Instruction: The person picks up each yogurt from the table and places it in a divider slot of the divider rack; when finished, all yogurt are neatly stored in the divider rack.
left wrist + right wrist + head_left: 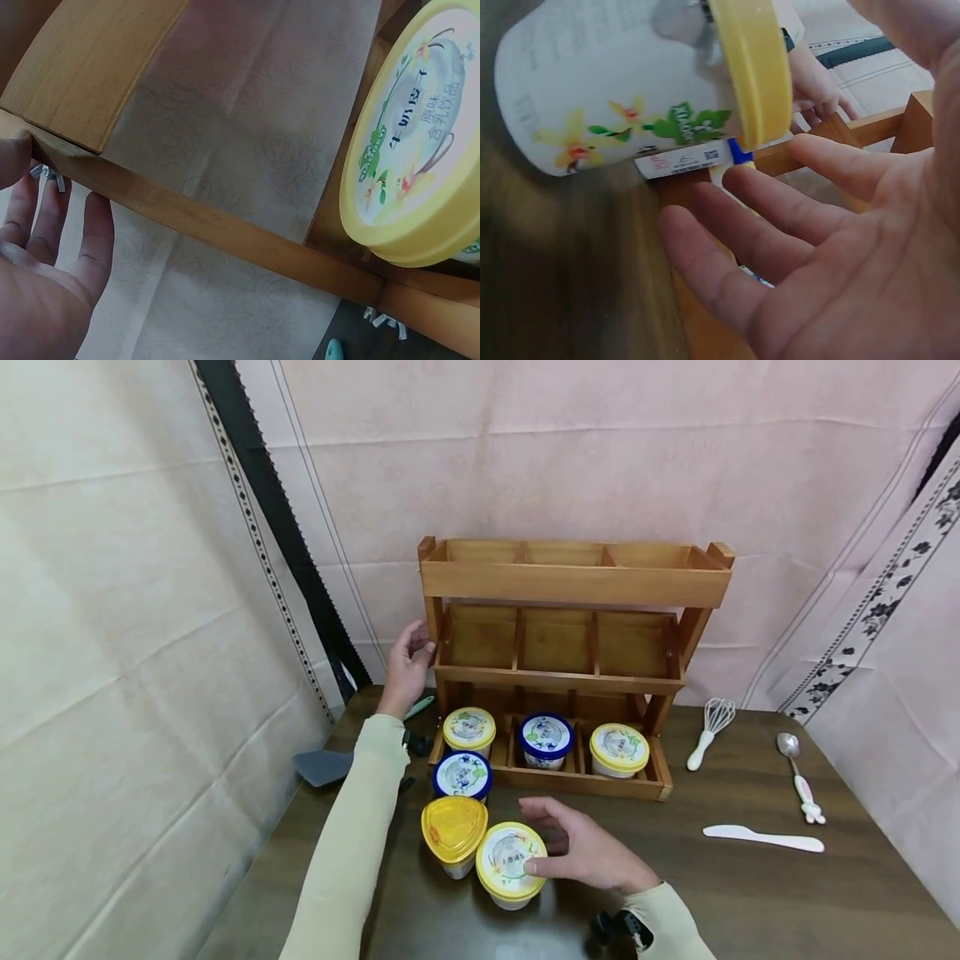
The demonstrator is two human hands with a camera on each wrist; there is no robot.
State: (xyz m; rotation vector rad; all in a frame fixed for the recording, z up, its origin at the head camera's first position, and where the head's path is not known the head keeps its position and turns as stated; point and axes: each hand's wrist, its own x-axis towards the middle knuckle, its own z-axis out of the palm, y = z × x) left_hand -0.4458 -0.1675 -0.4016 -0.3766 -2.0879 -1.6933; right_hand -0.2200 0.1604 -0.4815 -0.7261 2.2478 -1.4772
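Observation:
A three-tier wooden rack (573, 583) stands at the back of the table. On its left side post, beside a wing nut (49, 175), my left hand (407, 668) grips the wood between thumb and fingers. My right hand (588, 850) is next to a yellow-lidded tub (510, 864), fingers spread and loosely bent around its right side. In the right wrist view the fingers (761, 225) stand apart from that tub (622, 97). Left of it sit a tub with a stained yellow lid (454, 831) and a blue-lidded tub (462, 775).
The bottom tier holds a yellow-lidded tub (469, 727), a blue-lidded tub (547, 737) and another yellow-lidded tub (619, 748). To the right lie a whisk (712, 731), a spoon (801, 777) and a white knife (763, 838). A blue-grey spatula (324, 767) lies left.

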